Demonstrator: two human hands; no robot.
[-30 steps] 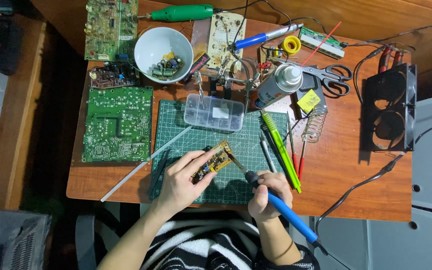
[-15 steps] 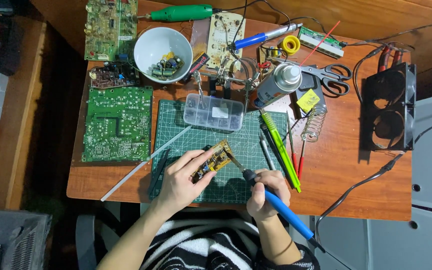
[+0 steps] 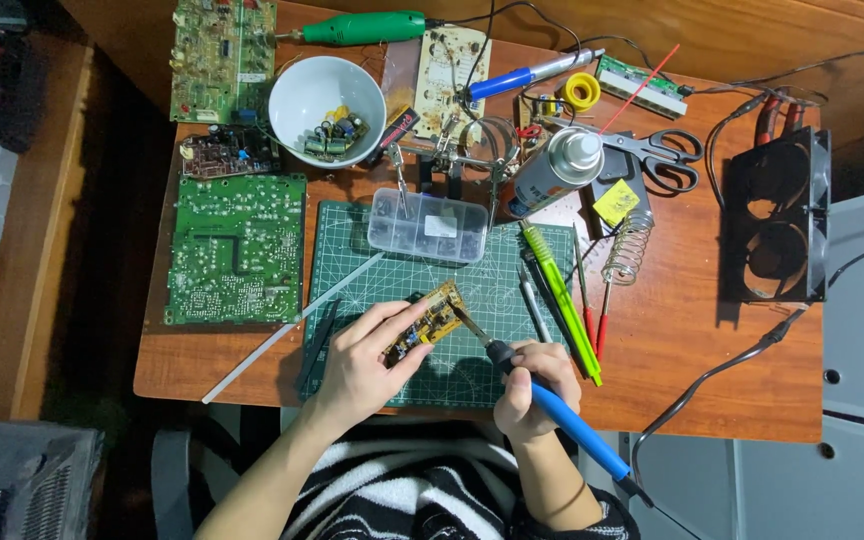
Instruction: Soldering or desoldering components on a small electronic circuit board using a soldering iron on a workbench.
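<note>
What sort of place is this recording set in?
Most likely a hobby or repair electronics bench. A wooden table carries a green cutting mat and several circuit boards. The left hand holds a small board while the right hand holds a soldering iron to it.

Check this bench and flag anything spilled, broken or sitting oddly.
Nothing spilled or broken shows. One oddity: a white rod lies slanted with its lower end past the table front edge. The left hand holds a small circuit board; the right hand grips the soldering iron.
</note>
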